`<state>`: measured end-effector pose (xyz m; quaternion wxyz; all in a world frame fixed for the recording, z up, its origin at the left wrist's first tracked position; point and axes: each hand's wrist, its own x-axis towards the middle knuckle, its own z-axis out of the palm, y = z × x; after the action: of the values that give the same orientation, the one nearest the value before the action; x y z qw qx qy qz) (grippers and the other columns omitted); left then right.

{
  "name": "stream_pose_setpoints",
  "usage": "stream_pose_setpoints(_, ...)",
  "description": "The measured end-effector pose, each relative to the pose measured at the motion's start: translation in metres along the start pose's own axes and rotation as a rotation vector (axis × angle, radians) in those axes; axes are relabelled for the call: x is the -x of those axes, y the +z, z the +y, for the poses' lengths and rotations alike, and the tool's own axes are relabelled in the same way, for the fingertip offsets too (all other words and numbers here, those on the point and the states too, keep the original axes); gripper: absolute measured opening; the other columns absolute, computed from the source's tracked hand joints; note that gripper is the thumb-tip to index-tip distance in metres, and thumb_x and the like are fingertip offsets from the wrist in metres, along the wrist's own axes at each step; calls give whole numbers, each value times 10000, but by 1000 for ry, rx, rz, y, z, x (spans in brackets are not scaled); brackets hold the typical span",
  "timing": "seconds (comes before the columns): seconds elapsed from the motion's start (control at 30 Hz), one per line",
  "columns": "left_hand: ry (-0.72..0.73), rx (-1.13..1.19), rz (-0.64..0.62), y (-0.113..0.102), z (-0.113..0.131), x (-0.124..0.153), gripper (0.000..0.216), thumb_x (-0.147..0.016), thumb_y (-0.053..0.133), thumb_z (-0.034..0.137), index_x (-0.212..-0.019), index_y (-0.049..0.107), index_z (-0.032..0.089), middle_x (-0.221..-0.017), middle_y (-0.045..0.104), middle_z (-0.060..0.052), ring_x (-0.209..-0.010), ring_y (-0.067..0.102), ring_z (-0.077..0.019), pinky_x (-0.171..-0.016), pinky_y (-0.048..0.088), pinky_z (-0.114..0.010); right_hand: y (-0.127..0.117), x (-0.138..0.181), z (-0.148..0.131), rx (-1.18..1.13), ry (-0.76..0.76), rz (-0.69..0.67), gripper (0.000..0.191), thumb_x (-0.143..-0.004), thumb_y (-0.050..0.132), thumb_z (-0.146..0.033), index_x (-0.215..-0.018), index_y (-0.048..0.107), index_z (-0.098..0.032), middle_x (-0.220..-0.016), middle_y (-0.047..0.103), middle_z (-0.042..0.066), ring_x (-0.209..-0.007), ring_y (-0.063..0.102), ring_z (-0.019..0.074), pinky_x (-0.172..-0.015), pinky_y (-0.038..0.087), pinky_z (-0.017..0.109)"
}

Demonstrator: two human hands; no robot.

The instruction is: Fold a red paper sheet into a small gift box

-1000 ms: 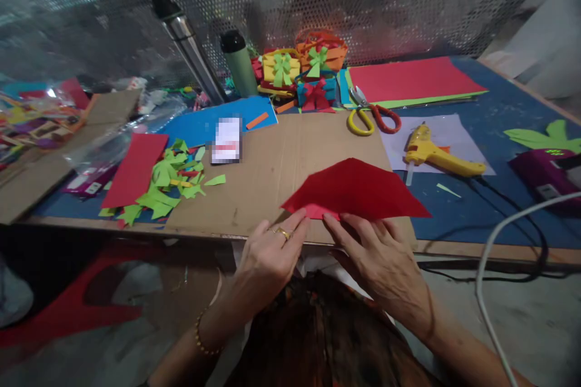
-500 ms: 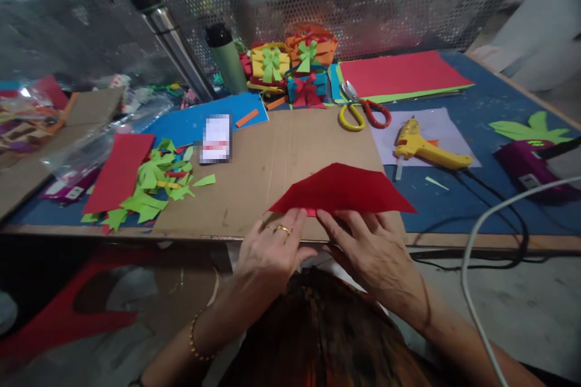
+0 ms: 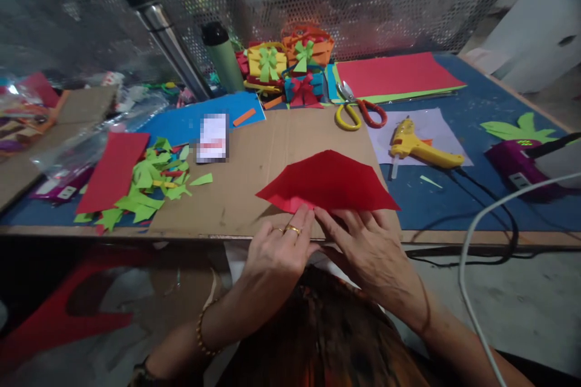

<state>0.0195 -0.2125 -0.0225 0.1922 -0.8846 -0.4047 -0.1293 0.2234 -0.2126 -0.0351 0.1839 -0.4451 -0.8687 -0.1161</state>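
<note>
A folded red paper [image 3: 329,181] in a triangular shape lies on a brown cardboard sheet [image 3: 254,175] near the table's front edge. My left hand [image 3: 279,248], with a ring on one finger, has its fingers together and pinches the paper's near edge at the middle. My right hand [image 3: 367,248] lies beside it with fingers stretched forward, pressing the same near edge. The two hands' fingertips almost touch.
Yellow-and-red scissors [image 3: 358,112] and a yellow glue gun [image 3: 420,148] lie right of the cardboard. Green paper scraps [image 3: 149,184] and a red sheet [image 3: 113,169] lie left. Paper gift boxes [image 3: 290,66], a green bottle [image 3: 222,57] and red sheets [image 3: 394,75] stand at the back. Cables [image 3: 481,236] trail right.
The red paper's left part has lifted slightly and shifted left. Both hands moved a little left along its near edge and closer together.
</note>
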Motion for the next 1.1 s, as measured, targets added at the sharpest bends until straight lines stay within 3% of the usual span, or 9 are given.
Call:
stream_pose_setpoints(0.07,-8,25,-24,0,-1,1,441,-1068,538,327,-1408,609,55,-1447,644,-171,-813,723,-181,-782,512,-372,-1,0,0,11,7,-10,543,-987,644,-330,-1468,525,-109,-1199,674,127,-1020,563,283,-887,382,414)
stream_pose_setpoints(0.23,-37,152,5,0,-5,-1,433,-1077,512,335,-1409,601,72,-1403,680,-168,-1158,698,-216,-908,515,-344,-2,-3,-1,21,9,-20,510,-1000,627,-354,-1442,553,-110,-1184,693,119,-993,578,277,-853,382,400)
stream_pose_setpoints(0.43,-23,121,106,5,-3,-1,405,-1103,436,315,-1348,630,58,-1352,713,-162,-1093,725,-200,-866,511,-348,5,-2,-3,53,31,36,482,-998,633,-334,-1421,573,-110,-1182,714,115,-976,602,261,-865,383,398)
stream_pose_setpoints(0.7,34,100,173,10,-11,3,381,-1101,408,251,-1348,639,76,-1339,721,-160,-799,734,-155,-746,505,-338,10,-1,-7,83,22,89,475,-958,645,-238,-1417,589,-129,-1208,722,102,-984,603,229,-899,396,386)
stream_pose_setpoints(0.9,-137,111,160,6,-3,8,322,-1053,525,270,-1299,681,134,-1333,708,-187,-1010,723,-231,-787,539,-344,0,-2,-7,67,15,26,456,-1009,554,-213,-1434,560,-48,-1169,710,149,-1005,596,266,-906,395,424)
stream_pose_setpoints(1.1,-194,167,128,3,-4,19,349,-1074,463,294,-1293,664,112,-1225,721,-187,-1066,707,-237,-807,576,-333,-5,0,-13,73,68,34,425,-1024,538,-223,-1421,583,-78,-1244,718,141,-1091,565,290,-1030,338,477)
